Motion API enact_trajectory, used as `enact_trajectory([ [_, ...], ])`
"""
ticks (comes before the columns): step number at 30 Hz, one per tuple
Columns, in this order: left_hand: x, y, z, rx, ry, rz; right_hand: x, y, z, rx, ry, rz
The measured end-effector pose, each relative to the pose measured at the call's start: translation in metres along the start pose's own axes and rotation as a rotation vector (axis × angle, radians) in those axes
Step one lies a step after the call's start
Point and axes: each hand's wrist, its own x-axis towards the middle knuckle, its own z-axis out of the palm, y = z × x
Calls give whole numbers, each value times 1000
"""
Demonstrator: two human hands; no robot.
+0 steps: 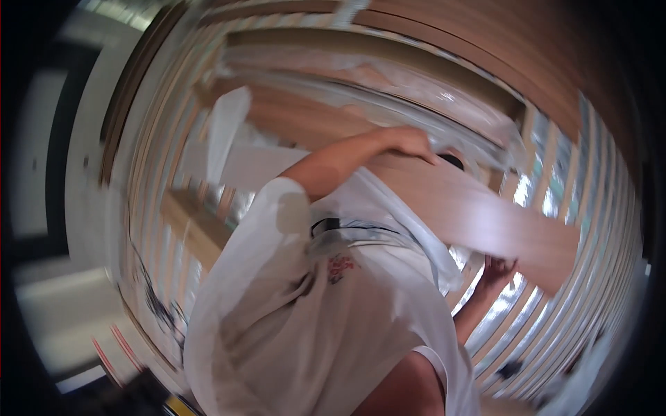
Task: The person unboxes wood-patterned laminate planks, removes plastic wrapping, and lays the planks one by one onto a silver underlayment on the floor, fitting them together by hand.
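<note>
The picture is smeared by motion. A long light-brown wooden plank (pixel 499 222) slants across the right side, above my white shirt. My left hand (pixel 411 142) reaches up and closes on the plank's upper edge, where clear plastic wrap (pixel 479 142) hangs. Lower down, my right hand (pixel 497 269) presses against the plank's lower edge from beneath, fingers curled on it. Blur hides how firm either grip is.
Stacks of similar wooden planks (pixel 388 52) in clear plastic fill the background in curved rows. A loose sheet of white plastic (pixel 225 132) sticks up at the left. A shorter wooden piece (pixel 198 225) lies left of my body. A pale floor strip (pixel 62 312) shows at the lower left.
</note>
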Motion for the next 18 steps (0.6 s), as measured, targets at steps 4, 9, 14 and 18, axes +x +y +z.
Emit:
enact_trajectory([
  [4, -23, 17, 6, -61, -73, -26, -20, -8, 34, -30, 109, -190],
  [9, -12, 23, 16, -163, -160, -97, 9, -28, -24, -447, 146, -168],
  [14, -28, 41, 21, -126, -172, -102, -51, -126, 60, -1523, -29, -23],
  [18, -53, 61, 24, -64, -2, -76, -52, -105, 145, -1306, -398, -631],
])
